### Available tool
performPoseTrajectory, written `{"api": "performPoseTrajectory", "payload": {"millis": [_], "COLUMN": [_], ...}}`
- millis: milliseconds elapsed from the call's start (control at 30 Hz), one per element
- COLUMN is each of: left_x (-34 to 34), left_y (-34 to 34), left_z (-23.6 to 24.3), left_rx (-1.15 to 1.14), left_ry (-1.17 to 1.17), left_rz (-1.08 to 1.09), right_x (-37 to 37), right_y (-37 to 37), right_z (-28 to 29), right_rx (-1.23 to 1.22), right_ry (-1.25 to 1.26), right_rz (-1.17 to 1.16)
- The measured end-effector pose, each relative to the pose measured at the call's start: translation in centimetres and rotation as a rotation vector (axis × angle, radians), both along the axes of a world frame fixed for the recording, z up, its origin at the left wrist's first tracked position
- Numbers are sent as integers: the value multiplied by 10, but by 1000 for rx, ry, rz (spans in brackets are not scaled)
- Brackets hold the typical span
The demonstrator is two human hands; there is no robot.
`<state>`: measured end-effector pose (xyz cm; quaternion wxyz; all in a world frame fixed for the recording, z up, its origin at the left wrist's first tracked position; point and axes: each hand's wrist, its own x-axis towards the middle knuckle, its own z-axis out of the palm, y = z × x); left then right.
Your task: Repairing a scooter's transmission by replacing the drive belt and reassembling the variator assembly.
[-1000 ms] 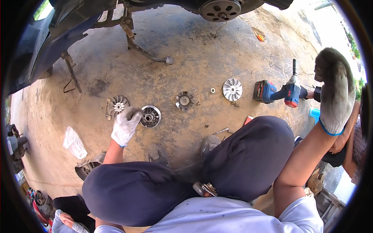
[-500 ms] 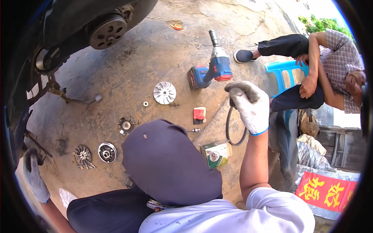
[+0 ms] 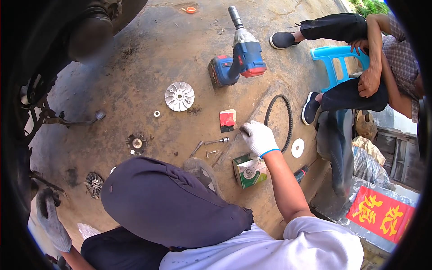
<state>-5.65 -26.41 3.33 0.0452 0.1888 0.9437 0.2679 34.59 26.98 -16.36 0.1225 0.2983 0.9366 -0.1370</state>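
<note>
The stained concrete floor [image 3: 103, 139] carries the parts and tools. The blue-and-black cordless impact wrench with a long steel socket [image 3: 249, 56] stands beyond the right hand, well apart from it, slightly to its left in the view.

The black toothed rubber belt [image 3: 290, 120] lies on the floor as a narrow loop. Its long axis runs roughly away from the person. It lies beyond the right hand and to its right; the glove hides the loop's lower left part.

The left hand, in a grey-soiled knit glove [image 3: 53, 222], is at the far left edge, well apart from the belt. Its fingers appear bent; whether they close on anything cannot be told. The right hand, in a white knit glove with blue cuff edging [image 3: 258, 138], is clearly the nearer to the belt. Its fingers curl downward; contact or grip cannot be confirmed.

The green-and-white cardboard carton [image 3: 250, 173] sits on the person's side of the right hand, just beside it. The small red-and-white packet [image 3: 227, 119] lies near, left of the fingers and slightly beyond.
</note>
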Motion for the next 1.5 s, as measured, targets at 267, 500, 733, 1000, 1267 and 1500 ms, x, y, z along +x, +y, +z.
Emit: {"api": "performPoseTrajectory", "payload": {"millis": [267,500,733,1000,1267,1500], "left_x": [-5,-11,-20,-27,-8,2], "left_y": [5,27,42,45,63,43], "left_z": [-8,-2,-10,-31,-21,11], "left_rx": [-127,-39,-55,21,82,51], "left_ry": [7,-228,-263,-319,-325,-259], "left_rz": [-55,37,11,-26,-4,16], "right_x": [2,46,94,165,150,-25], "right_y": [-14,35,1,-59,-22,7], "right_z": [-3,42,50,19,55,82], "right_rx": [-131,-7,-58,-1042,-547,-284], "right_ry": [71,51,-260,50,-662,-228], "right_rz": [21,-305,-458,-943,-395,-34]}}
